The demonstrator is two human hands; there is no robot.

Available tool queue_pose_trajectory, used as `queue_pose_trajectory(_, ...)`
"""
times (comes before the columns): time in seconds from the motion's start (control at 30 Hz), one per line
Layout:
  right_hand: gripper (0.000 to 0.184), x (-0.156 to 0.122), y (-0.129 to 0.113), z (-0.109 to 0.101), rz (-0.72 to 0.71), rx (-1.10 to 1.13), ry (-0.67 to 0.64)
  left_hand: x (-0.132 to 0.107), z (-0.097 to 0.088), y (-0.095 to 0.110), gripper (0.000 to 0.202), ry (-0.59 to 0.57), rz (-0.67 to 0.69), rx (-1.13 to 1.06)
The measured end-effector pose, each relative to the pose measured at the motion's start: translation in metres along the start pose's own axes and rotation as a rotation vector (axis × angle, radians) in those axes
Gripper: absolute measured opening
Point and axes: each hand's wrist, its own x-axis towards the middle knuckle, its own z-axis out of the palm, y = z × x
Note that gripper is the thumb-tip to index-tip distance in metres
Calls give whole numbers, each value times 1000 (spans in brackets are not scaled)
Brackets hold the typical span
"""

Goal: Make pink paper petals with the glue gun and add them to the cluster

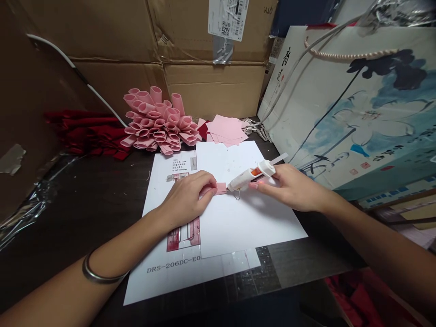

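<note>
My right hand [293, 187] is wrapped round a white hot glue gun [250, 176] with an orange window and a glue stick jutting from its back. The nozzle points left and meets the right end of a small folded pink piece [221, 188]. Fingers of my left hand [192, 195] pinch that piece at its other end, over a white sheet [235, 222]. Whether the piece is paper or felt I cannot tell. Under the nozzle sits the gun's wire stand [237, 195].
Many rolled pink tubes [160, 120] are heaped behind the sheets, beside flat pink squares [227, 129] and metal clips [260, 131]. Dark red pieces [88, 134] lie at the left. A cardboard box [211, 91] and a painted paper bag [354, 104] wall the back and right. A grey cable [293, 68] hangs down.
</note>
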Motion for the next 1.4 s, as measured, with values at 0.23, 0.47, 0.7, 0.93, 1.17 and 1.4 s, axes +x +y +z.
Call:
queue_pose_trajectory(0.23,36,4,-4,-2,-50,-81,-25,0,1,-4,11,25,56,-25)
queue_pose_trajectory(0.47,36,2,-3,1,-41,-86,-13,1,0,-1,9,46,44,-36)
queue_pose_trajectory(0.7,36,1,-2,2,-41,-117,17,1,0,-2,10,38,47,-31)
queue_pose_trajectory(0.93,38,0,-1,6,-45,-185,37,1,0,-1,9,43,51,-39)
queue_pose_trajectory(1.17,40,1,0,9,-39,-294,86,2,-1,1,10,41,46,-37)
queue_pose_trajectory(1.4,39,1,-4,10,-25,-362,100,2,-1,-1,9,43,56,-49)
